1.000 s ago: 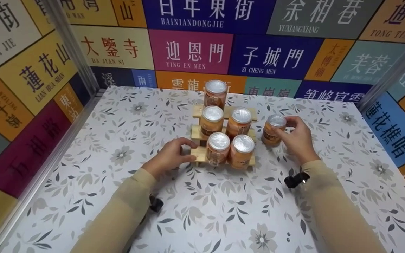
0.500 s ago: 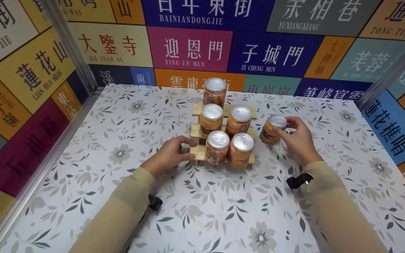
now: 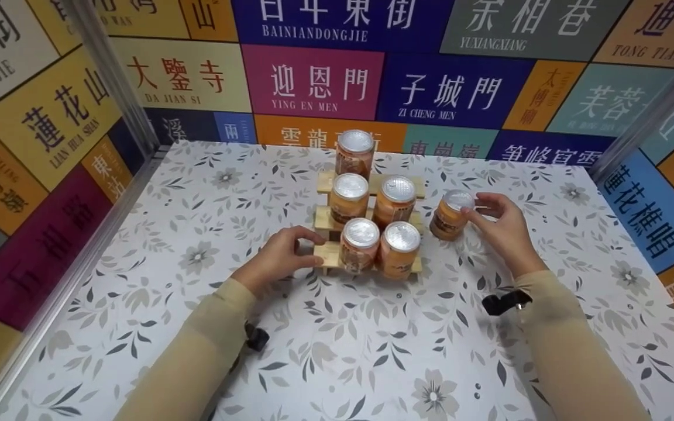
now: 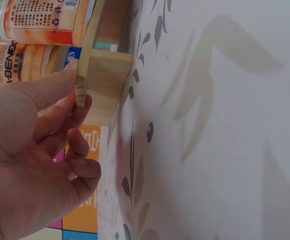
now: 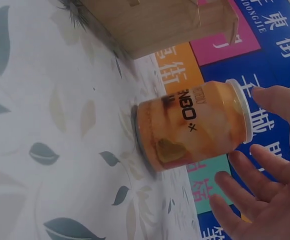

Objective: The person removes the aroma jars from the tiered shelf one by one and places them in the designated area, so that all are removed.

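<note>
A stepped wooden rack (image 3: 327,254) bears several orange cans with silver lids: one on the top step, two on the middle, two on the lowest. At the rack's left end my left hand (image 3: 278,252) pinches the tip of the lowest step, its thumb (image 4: 60,82) on the upper face and fingertips behind. To the right of the rack, a separate can (image 3: 447,223) stands upright on the table. My right hand (image 3: 504,233) is beside that can, fingers spread loosely, the thumb (image 5: 275,97) right at the lid's rim.
The table has a white cloth (image 3: 337,351) with grey leaves and flowers. Behind it rises a wall (image 3: 316,82) of coloured panels with lettering, and similar panels flank both sides. Dark wrist cameras are strapped at both cuffs.
My right hand has loosened around the single can and drawn slightly right, its fingers opening away. The left hand keeps its pinch on the rack. The head view has shifted a little.
</note>
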### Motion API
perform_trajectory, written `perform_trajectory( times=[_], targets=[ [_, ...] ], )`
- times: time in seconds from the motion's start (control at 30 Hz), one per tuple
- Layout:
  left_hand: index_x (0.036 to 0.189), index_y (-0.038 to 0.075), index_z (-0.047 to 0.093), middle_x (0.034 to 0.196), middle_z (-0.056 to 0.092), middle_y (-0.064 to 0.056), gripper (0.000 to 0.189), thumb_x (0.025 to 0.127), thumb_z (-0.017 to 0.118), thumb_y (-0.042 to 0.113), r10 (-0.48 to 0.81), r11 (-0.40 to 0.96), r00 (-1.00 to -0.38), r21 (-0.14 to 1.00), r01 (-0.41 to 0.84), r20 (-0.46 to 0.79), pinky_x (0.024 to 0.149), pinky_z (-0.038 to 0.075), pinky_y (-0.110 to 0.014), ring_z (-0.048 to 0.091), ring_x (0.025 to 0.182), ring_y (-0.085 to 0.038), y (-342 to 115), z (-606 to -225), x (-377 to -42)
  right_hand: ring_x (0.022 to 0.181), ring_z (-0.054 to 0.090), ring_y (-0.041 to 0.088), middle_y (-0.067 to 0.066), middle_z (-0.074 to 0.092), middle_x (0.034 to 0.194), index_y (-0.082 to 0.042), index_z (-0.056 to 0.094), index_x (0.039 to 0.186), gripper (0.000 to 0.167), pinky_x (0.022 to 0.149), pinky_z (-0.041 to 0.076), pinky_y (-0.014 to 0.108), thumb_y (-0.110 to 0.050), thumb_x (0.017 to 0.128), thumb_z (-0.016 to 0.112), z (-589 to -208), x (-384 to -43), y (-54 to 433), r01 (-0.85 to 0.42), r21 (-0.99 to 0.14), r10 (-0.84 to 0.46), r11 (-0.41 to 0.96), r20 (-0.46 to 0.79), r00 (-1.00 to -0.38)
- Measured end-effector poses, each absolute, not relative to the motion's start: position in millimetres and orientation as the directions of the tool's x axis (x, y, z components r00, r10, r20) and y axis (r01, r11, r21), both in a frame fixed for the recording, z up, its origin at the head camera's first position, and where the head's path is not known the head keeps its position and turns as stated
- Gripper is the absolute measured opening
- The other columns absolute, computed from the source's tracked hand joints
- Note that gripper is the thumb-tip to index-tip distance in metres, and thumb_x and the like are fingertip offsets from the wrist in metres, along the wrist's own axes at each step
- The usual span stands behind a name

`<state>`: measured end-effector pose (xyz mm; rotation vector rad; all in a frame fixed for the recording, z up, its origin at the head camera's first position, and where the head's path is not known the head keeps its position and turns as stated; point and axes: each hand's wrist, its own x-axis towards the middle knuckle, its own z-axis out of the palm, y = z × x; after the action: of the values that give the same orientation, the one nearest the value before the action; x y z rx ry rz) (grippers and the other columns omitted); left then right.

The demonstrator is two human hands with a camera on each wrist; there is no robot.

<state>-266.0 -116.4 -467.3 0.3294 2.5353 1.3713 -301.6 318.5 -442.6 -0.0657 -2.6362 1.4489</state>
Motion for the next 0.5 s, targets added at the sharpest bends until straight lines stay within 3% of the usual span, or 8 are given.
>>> perform_trajectory(
  times=[0.17, 0.37, 0.5],
  targets=[
    [0.121, 0.018, 0.072, 0.119, 0.069, -0.002, 0.035, 0.088, 0.084, 0.019, 0.291, 0.517, -0.948, 0.855, 0.043, -0.128, 0.081, 0.04, -0.034, 0.052, 0.091, -0.021, -116, -468, -266, 0.133, 0.054, 0.033, 0.016, 0.054, 0.148, -0.004, 0.05, 0.148, 0.073, 0.097, 0.046, 0.023, -0.05, 0.095, 0.071, -439, -299, 315, -0.017, -0.844, 0.112, 0.537, 0.091, -0.99],
    [0.122, 0.018, 0.072, 0.124, 0.069, -0.001, 0.035, 0.088, 0.083, 0.018, 0.289, 0.512, -0.948, 0.858, 0.034, -0.135, 0.085, 0.042, -0.035, 0.055, 0.097, -0.023, -116, -470, -268, 0.137, 0.051, 0.031, 0.015, 0.054, 0.149, -0.008, 0.047, 0.15, 0.077, 0.111, 0.045, 0.044, -0.054, 0.093, 0.071, -431, -293, 305, -0.008, -0.842, 0.152, 0.539, 0.107, -0.983],
    [0.121, 0.016, 0.073, 0.125, 0.069, -0.002, 0.035, 0.088, 0.084, 0.018, 0.298, 0.507, -0.948, 0.86, 0.056, -0.114, 0.087, 0.043, -0.035, 0.057, 0.099, -0.024, -116, -471, -267, 0.139, 0.048, 0.032, 0.015, 0.053, 0.15, -0.007, 0.046, 0.151, 0.078, 0.115, 0.04, 0.049, -0.053, 0.093, 0.072, -422, -288, 294, -0.031, -0.84, 0.153, 0.541, 0.135, -0.979]
  ],
)
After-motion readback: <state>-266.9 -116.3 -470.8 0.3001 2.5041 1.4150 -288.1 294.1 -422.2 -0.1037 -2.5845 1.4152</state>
